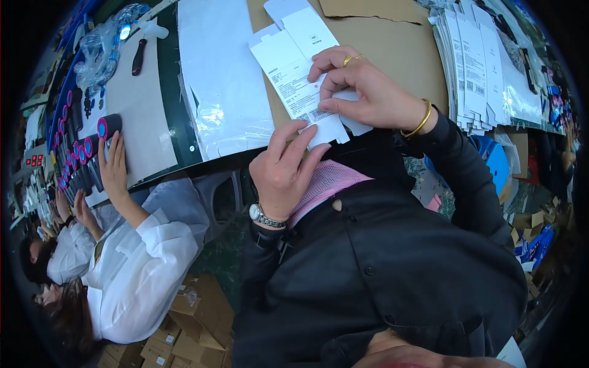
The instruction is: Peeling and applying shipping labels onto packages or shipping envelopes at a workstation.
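Observation:
A flat, unfolded white carton (285, 70) with printed text and a barcode lies slantwise in front of me on the table. My left hand (281, 168) has its thumb and fingers closed on the carton's near end. Over the carton's right side is my right hand (365, 89), its fingers curled and the thumb close to the forefinger in a pinch. What sits between those fingertips, if anything, is too small to make out. Another white carton piece (359, 122) shows partly below the right hand, and one more flat carton (285, 7) lies beyond.
Brown cardboard (392, 37) covers the table under the cartons. A stack of flat printed cartons (469, 73) stands at the right. To the left lie a white sheet (218, 73) and a dark-handled screwdriver (140, 57). A co-worker's hand (113, 165) touches a dark cylinder (109, 126).

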A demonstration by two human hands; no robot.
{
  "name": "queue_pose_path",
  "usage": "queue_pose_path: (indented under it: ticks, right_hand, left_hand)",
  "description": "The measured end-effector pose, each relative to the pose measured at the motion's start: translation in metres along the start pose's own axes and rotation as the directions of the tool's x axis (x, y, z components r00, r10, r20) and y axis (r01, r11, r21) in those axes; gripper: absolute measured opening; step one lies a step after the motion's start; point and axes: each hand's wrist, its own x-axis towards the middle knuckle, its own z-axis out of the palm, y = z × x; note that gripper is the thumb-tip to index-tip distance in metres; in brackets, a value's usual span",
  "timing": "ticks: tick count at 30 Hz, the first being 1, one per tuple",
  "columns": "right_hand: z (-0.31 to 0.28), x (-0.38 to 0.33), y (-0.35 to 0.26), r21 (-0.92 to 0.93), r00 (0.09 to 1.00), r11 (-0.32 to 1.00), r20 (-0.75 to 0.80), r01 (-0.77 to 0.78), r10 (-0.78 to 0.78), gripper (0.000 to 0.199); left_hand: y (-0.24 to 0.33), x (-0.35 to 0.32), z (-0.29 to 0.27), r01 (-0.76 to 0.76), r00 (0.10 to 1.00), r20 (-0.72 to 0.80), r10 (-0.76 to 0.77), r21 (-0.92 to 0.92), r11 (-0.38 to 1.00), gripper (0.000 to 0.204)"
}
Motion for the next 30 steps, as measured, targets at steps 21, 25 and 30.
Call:
queue_pose_path:
  ticks: [21, 25, 30]
  right_hand:
    - [-0.0003, -0.0004, 0.0015, -0.067, 0.999, 0.997, -0.018, 0.05, -0.052, 0.014]
    - [-0.0007, 0.0009, 0.0001, -0.071, 0.998, 0.996, -0.021, 0.052, -0.054, 0.014]
    - [-0.0004, 0.0013, 0.0019, -0.051, 0.999, 0.998, -0.022, 0.047, -0.048, 0.014]
  left_hand:
    - [-0.0004, -0.0022, 0.0037, 0.01, 1.0, -0.006, -0.01, -0.007, 1.0, 0.037]
    - [-0.0011, -0.0021, 0.0023, 0.011, 1.0, -0.003, -0.011, -0.006, 1.0, 0.037]
    - [-0.0014, -0.0017, 0.0025, 0.008, 1.0, -0.002, -0.008, -0.007, 1.0, 0.038]
